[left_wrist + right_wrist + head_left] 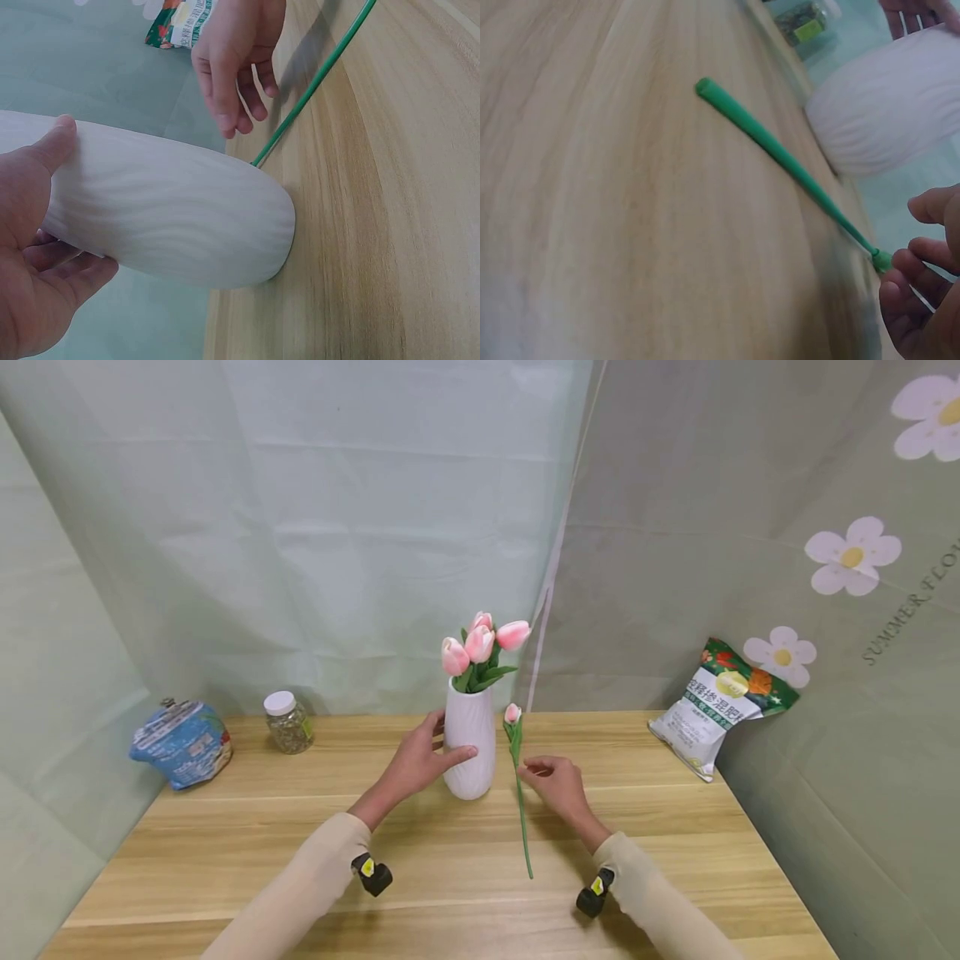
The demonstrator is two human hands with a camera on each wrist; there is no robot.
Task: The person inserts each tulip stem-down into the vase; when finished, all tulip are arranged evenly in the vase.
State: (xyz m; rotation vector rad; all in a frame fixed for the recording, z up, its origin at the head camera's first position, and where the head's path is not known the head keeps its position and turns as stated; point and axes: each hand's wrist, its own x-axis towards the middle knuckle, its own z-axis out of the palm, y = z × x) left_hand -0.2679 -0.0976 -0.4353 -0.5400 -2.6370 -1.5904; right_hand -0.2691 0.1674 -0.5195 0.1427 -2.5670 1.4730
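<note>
A white ribbed vase (480,718) stands upright on the wooden table, with several pink tulips (480,645) in its mouth. My left hand (416,765) holds the vase from its left side, thumb across the front and fingers round the back. Just right of the vase, a single pink tulip (515,739) lies on the table, its green stem (772,146) pointing towards me. Beside that stem is my right hand (557,787), fingers loosely bent and a gap between thumb and fingers. In the left wrist view, the right hand (236,56) appears apart from the stem.
At the back left are a blue bag (183,745) and a white-lidded jar (289,727). A green and white packet (720,706) leans at the back right. Fabric curtains (360,527) rise behind the table (420,893) and along its sides.
</note>
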